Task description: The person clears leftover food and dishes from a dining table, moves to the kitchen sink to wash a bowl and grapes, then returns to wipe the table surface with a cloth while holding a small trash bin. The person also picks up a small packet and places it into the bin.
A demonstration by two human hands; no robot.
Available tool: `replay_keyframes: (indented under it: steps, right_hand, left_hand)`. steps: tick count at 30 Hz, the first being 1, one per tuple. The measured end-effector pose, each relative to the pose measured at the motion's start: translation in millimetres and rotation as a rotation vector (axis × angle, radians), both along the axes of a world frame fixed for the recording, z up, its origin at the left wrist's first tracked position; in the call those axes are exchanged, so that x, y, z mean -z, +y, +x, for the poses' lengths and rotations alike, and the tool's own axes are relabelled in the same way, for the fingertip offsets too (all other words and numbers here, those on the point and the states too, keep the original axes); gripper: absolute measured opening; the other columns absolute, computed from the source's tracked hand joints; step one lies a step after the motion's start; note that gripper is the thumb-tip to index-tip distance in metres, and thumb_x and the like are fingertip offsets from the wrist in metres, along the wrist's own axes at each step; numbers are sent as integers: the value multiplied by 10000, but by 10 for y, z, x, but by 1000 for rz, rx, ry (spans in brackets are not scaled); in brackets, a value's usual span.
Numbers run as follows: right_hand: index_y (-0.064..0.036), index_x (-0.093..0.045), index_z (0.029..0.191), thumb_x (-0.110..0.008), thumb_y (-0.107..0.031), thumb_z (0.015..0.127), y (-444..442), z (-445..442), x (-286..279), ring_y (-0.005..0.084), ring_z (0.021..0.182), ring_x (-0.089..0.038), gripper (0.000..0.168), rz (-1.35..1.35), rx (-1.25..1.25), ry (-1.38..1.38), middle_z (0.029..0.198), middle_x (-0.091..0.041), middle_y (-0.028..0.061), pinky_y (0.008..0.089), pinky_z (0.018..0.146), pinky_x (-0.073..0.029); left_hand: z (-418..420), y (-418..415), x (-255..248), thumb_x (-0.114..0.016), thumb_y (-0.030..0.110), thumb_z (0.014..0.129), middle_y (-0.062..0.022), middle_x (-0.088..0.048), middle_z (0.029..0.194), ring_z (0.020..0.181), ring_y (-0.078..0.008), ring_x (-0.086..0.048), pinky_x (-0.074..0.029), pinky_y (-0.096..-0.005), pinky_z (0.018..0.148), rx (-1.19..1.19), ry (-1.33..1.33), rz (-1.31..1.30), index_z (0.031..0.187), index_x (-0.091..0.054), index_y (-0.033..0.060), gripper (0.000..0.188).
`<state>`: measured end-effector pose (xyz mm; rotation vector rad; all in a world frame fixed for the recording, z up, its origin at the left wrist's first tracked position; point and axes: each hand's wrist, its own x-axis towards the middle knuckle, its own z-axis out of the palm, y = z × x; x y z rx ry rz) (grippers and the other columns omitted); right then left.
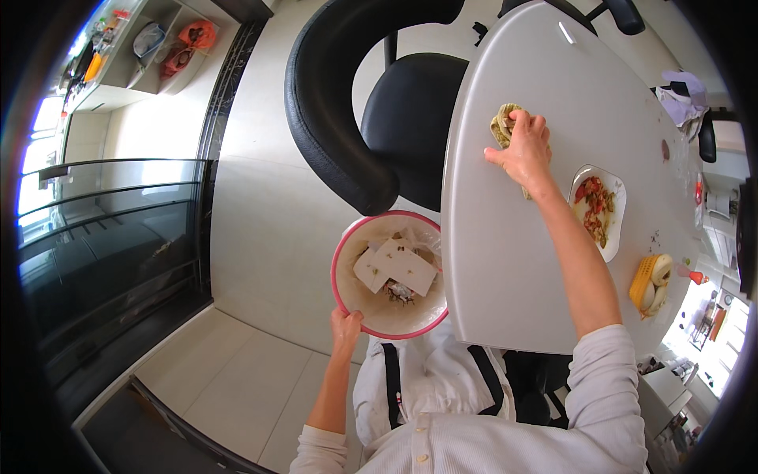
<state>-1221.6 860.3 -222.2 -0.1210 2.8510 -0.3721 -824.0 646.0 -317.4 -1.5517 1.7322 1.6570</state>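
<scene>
My left hand [346,327] grips the pink rim of a round waste bin [389,214], which I hold beside the table's edge. Inside the bin lie pieces of white card [404,265], clear plastic and small scraps. On the white table [503,266], my right hand [526,148] presses on a crumpled yellow-green cloth [503,122]. Part of the cloth is hidden under my palm and wrist. Just right of my right forearm sits a white dish [613,244] with red and green food in it.
A yellow basket [641,283] with pale round items stands at the table's far right, near a red-tipped bottle [699,277]. Dark crumbs [655,239] lie near the dish. A black chair [408,112] stands against the table's left edge. Dark glass panels [118,237] line the left.
</scene>
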Motion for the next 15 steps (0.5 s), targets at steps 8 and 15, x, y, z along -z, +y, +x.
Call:
replay_keyframes:
  steps: [8,15]
  right_hand:
    - [-92,-425,1186,-779,-349,660,78,-205,220,346,1136,-405,684,-85,38,109,1193,-389,146,533,877,-393]
    - [-38,-444,1222,-775,-428,647,-213,-1059,156,344,1181,-396,770,-12,213,73,1247,-397,186,532,887,-392]
  left_hand:
    - [10,-14,-22,-529,6,673,7,-512,616,492,-98,-445,-345,-268,434,36,52,-12,754,-581,7,96]
    - [-12,-12,-55,-526,14,673,-4,-523,603,489,-105,-469,-374,-277,436,62,-14,-31,739,-590,-10,95]
